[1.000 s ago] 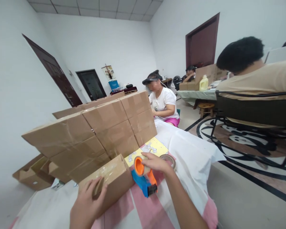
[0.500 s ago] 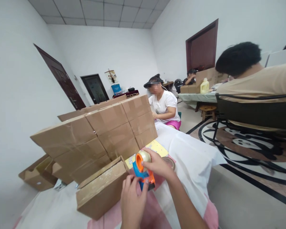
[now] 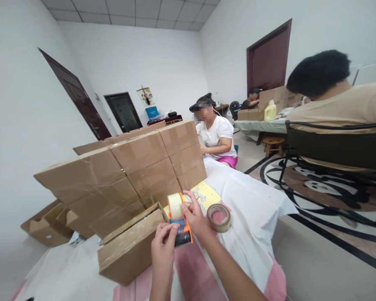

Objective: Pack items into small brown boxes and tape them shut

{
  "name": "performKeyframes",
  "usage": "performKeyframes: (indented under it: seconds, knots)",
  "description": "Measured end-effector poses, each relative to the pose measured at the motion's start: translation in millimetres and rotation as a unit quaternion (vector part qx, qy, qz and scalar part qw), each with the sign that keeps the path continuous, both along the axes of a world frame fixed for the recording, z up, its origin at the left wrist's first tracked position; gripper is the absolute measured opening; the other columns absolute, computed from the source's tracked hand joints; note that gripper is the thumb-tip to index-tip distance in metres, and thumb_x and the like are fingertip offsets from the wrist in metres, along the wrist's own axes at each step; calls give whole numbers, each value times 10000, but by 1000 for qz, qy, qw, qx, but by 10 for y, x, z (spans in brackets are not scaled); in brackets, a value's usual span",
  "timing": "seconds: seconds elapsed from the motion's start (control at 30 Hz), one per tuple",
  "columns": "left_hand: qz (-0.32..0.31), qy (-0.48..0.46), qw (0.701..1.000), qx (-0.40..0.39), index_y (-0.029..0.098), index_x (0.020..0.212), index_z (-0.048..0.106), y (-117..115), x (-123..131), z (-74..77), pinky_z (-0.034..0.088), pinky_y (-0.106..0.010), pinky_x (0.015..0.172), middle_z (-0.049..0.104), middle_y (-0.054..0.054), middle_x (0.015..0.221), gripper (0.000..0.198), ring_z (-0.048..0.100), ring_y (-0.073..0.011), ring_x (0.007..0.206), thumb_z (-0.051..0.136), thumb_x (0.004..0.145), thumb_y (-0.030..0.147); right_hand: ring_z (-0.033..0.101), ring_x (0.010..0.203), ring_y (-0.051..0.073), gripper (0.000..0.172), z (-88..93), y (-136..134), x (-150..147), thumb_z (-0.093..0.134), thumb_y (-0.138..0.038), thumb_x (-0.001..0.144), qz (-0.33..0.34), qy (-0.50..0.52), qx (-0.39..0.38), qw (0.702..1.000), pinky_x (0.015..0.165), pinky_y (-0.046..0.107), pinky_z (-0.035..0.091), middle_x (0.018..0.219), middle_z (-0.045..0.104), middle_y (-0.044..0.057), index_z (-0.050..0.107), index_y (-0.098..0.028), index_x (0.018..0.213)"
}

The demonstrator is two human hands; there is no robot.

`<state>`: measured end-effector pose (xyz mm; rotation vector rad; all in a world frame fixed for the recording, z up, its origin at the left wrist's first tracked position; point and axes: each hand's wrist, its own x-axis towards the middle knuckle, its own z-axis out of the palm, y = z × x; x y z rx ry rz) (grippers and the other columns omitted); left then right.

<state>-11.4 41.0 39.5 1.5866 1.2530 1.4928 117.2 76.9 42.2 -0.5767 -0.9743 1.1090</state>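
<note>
Both my hands are on a blue and orange tape dispenser (image 3: 183, 226) with a clear tape roll (image 3: 175, 206) in it, held above the table. My right hand (image 3: 194, 213) grips its right side beside the roll. Fingers of my left hand (image 3: 164, 240) are pinched at the dispenser's left lower edge; whether they also hold a loose tape end I cannot make out. A separate brown tape roll (image 3: 219, 218) lies flat on the cloth to the right of my right hand. Left of my hands a cardboard box (image 3: 128, 251) rests on the table.
Stacked cardboard boxes (image 3: 150, 175) form a wall beyond my hands. A yellow printed sheet (image 3: 205, 194) lies on the white cloth (image 3: 247, 196). One person (image 3: 217, 138) sits across the table; another person (image 3: 332, 100) sits at the right in a black chair.
The dispenser has been turned, so the roll's outer side and the dark front end face me. Both hands shifted slightly left, and the brown tape roll is now fully uncovered.
</note>
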Motion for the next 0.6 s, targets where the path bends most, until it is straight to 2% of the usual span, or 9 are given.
performKeyframes:
  seconds: [0.1, 0.17, 0.23, 0.33, 0.43, 0.5, 0.6]
  knots:
    - [-8, -17, 1000, -12, 168, 729, 714, 30, -30, -78, 492, -256, 747, 618, -37, 817, 410, 605, -189, 817, 686, 802, 570, 493, 517, 110, 366, -153, 142, -107, 607, -540, 848, -60, 53, -55, 995, 504, 224, 405, 643, 533, -69, 498, -234, 1016]
    - [-18, -10, 1000, -15, 172, 737, 708, 56, -50, -161, 484, -255, 767, 616, -32, 816, 391, 603, -187, 826, 678, 818, 553, 497, 553, 109, 370, -222, 216, -128, 629, -562, 816, -73, 53, -86, 992, 537, 229, 417, 650, 521, -55, 492, -220, 844]
    - [-24, -7, 999, -21, 174, 742, 695, 83, -70, -245, 476, -255, 775, 611, -28, 822, 389, 598, -185, 830, 654, 842, 547, 502, 588, 111, 404, -268, 256, -110, 663, -571, 783, -51, 22, -119, 991, 569, 232, 421, 648, 516, -43, 501, -203, 751]
    - [-22, -40, 998, -38, 175, 758, 684, 109, -87, -348, 472, -258, 769, 606, -27, 831, 421, 596, -185, 824, 630, 851, 583, 496, 584, 117, 456, -313, 267, -63, 668, -619, 766, 15, -14, -168, 986, 575, 242, 411, 617, 517, -40, 544, -181, 733]
    - [-22, -58, 997, -47, 169, 749, 700, 98, -69, -404, 470, -272, 788, 609, -36, 825, 465, 601, -196, 829, 655, 808, 628, 511, 600, 126, 521, -336, 264, -62, 646, -680, 760, 66, -32, -174, 982, 602, 254, 421, 631, 555, -27, 583, -163, 752]
    - [-24, -63, 996, -51, 165, 740, 713, 66, -34, -414, 466, -276, 804, 607, -41, 830, 466, 602, -200, 844, 677, 788, 627, 526, 622, 136, 553, -339, 264, -97, 624, -709, 765, 54, -44, -172, 983, 605, 258, 421, 659, 581, -10, 602, -157, 778]
    - [9, -112, 992, -58, 164, 706, 708, 1, 27, -387, 464, -255, 777, 578, -24, 822, 405, 589, -184, 835, 749, 739, 566, 508, 615, 142, 579, -341, 259, -163, 542, -740, 809, -8, -68, -157, 985, 567, 257, 392, 652, 565, 0, 588, -167, 749]
